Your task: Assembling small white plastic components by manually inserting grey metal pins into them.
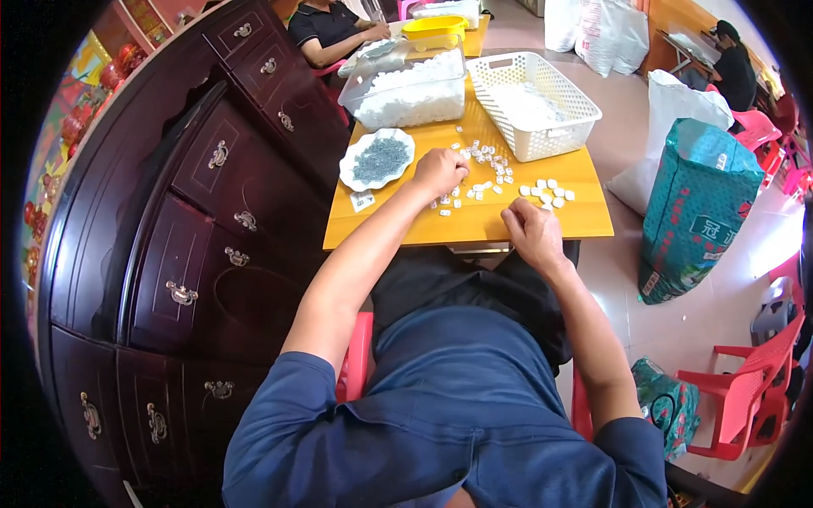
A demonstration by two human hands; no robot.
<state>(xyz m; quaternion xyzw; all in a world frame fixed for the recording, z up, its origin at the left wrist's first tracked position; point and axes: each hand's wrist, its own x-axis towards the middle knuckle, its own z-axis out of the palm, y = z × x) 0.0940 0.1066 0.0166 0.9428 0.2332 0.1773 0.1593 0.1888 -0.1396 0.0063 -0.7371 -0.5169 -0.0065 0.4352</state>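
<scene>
My left hand (pixel 440 173) is over the middle of the yellow table (pixel 347 222), its fingers curled down beside a scatter of small white plastic pieces (pixel 500 169). What it pinches, if anything, is hidden under the fingers. At the front edge my right hand (pixel 537 232) is closed, thumb against fingers; its contents cannot be made out. Just beyond it lies a group of white, rounded-square pieces (pixel 549 193) without visible holes. Left of my left hand is a white scalloped dish (pixel 345 169) of small grey parts (pixel 379 159).
A clear plastic bin (pixel 453 97) full of white pieces and a cream perforated basket (pixel 580 134) stand at the table's back. Dark wooden cabinets (pixel 152 254) line the left. On the right are a green sack (pixel 699 212) and a red chair (pixel 745 398). Another person (pixel 326 34) sits beyond.
</scene>
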